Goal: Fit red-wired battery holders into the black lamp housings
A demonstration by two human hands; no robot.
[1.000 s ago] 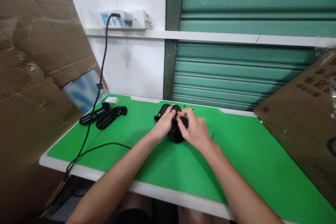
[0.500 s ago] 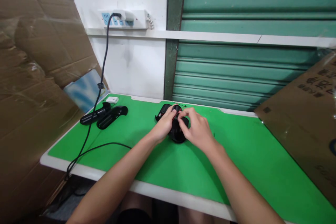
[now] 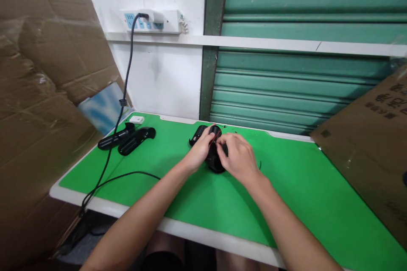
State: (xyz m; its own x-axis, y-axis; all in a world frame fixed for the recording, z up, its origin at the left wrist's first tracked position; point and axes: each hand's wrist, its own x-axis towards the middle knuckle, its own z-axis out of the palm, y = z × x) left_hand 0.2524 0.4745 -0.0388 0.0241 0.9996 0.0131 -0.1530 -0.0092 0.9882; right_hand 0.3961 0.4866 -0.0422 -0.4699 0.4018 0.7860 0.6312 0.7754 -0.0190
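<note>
My left hand [image 3: 201, 149] is closed around a glossy black plastic housing [image 3: 215, 163], its thumb lying along the upper part. A thin red wire [image 3: 217, 134] runs across the housing between my hands. The fingertips of my right hand [image 3: 237, 154] are pinched together at the wire beside the housing; what exactly sits between them is too small to make out. Just behind my left hand is another black shell piece [image 3: 196, 134], partly covered by the fingers.
Two curved black shells [image 3: 136, 140] lie at the left of the green table mat [image 3: 305, 186], near a small white block [image 3: 137, 120]. A black cable [image 3: 110, 152] hangs from the wall socket strip [image 3: 152, 21] across the mat. Cardboard [image 3: 47, 106] stands on the left, a carton [image 3: 369, 135] on the right.
My right hand has turned slightly, its fingers curling closer together at the housing. The red wire shows more clearly now. My left hand keeps its hold.
</note>
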